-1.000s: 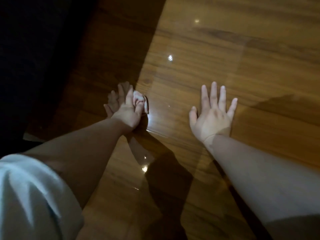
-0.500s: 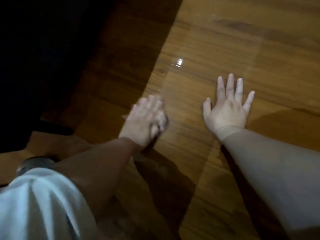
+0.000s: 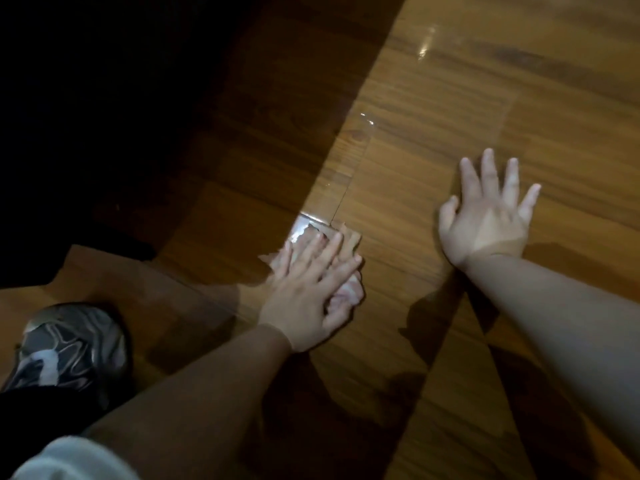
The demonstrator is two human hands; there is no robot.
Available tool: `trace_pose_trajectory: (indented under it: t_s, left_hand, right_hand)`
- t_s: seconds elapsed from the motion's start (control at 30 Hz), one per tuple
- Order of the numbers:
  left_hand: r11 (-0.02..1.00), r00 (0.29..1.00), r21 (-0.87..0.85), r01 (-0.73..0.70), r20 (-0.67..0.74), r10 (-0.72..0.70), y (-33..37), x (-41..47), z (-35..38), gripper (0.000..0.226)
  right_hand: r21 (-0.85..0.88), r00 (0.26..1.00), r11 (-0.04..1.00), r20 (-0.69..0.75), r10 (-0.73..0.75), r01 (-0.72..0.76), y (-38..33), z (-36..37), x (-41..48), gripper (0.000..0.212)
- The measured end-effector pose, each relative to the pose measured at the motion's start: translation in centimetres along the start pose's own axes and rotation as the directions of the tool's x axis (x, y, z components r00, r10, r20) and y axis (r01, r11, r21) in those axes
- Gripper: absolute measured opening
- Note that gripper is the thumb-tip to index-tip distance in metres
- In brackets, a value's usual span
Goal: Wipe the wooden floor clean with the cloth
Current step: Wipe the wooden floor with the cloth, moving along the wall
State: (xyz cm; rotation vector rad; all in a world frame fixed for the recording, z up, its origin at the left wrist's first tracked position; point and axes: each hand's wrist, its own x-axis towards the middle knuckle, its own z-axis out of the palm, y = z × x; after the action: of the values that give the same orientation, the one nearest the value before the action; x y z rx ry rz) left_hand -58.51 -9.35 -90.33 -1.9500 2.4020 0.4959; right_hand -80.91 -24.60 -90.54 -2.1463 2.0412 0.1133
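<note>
- Your left hand [image 3: 304,296] lies flat on a crumpled, pale pinkish-white cloth [image 3: 349,293]. The fingers are stretched out straight over it and press it down; they do not curl around it.
- The cloth sits on the glossy brown wooden floor [image 3: 450,98], right at the edge where the lit boards meet a dark shadowed strip. Bits of it show past your fingertips and beside your thumb.
- Your right hand [image 3: 485,220] rests palm down on the bare lit boards, well apart from the cloth. Its fingers are spread wide and hold nothing.
- Both forearms reach in from the bottom of the view, and they cast dark shadows on the boards beneath them.
- A wet-looking sheen and small bright glints of light show on the planks ahead of the cloth.
- A grey and white patterned shoe [image 3: 69,344] stands on the floor at the lower left, near your left forearm.
- A white sleeve [image 3: 69,459] covers your left upper arm in the bottom left corner.
- The upper left of the view is too dark to make out.
</note>
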Motion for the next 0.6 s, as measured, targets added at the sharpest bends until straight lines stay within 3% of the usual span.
trace_pose_trajectory:
  t_s: [0.07, 0.13, 0.23, 0.3, 0.37, 0.5, 0.6]
  left_hand:
    - [0.998, 0.998, -0.038, 0.059, -0.024, -0.060, -1.8, 0.1, -0.3, 0.062]
    - [0.931, 0.931, -0.045, 0.361, -0.044, -0.363, -3.9, 0.0, -1.2, 0.066]
    - [0.633, 0.629, -0.063, 0.772, -0.067, -0.774, -5.7, -2.6, -2.1, 0.075]
    - [0.483, 0.473, -0.164, 0.860, -0.093, -0.876, -3.6, -4.7, -1.3, 0.071]
    - [0.394, 0.385, -0.209, 0.895, -0.083, -0.919, -1.0, -5.8, -0.1, 0.073]
    - [0.386, 0.392, -0.232, 0.893, -0.023, -0.920, -4.1, -3.5, -1.4, 0.077]
    - [0.508, 0.511, -0.147, 0.849, -0.019, -0.860, -7.8, -1.5, -3.0, 0.067]
  right_hand:
    - [0.067, 0.997, 0.995, -0.028, -0.068, 0.070, -1.7, -0.1, 0.1, 0.059]
    - [0.186, 0.995, 0.977, -0.049, -0.092, 0.100, -4.2, -0.2, 0.3, 0.059]
    - [0.263, 0.987, 0.951, -0.030, -0.159, 0.162, -7.7, 0.1, 0.1, 0.060]
    - [0.266, 0.984, 0.948, -0.015, -0.178, 0.175, -8.3, 0.3, 0.1, 0.060]
    - [0.254, 0.983, 0.951, 0.003, -0.182, 0.176, -7.7, 0.4, -0.1, 0.058]
    - [0.199, 0.964, 0.945, 0.008, -0.267, 0.260, -6.3, 0.6, 0.2, 0.054]
    - [0.246, 0.962, 0.933, 0.015, -0.274, 0.262, -6.1, 0.3, 0.3, 0.053]
